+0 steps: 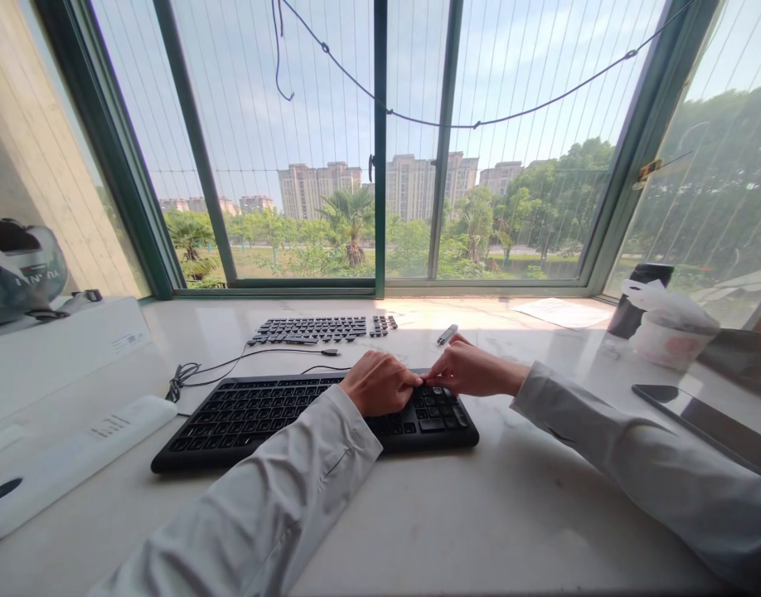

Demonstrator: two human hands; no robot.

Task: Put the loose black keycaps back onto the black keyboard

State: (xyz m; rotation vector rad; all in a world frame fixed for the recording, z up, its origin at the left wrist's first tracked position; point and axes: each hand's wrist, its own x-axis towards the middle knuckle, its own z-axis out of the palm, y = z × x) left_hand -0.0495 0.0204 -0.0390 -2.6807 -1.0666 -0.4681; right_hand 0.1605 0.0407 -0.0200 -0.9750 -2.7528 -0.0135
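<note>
Meeting at the fingertips over the right-hand part of the black keyboard (231, 414), the left hand (379, 383) and right hand (471, 367) have curled fingers; how tightly each grips, and whether on a keycap, cannot be told. The keyboard lies flat on the white countertop (480, 531), the left sleeve (287, 489) crossing its front edge. Open countertop separates its right end from the dark flat device (697, 419). Behind its rear edge lie a USB plug (331, 352) and, farther back, rows of detached keycaps (318, 328). A white elongated case (82, 456) sits just beside the left end. A green-framed window (380, 249) overlooks trees (567, 199) and apartment blocks (318, 189).
</note>
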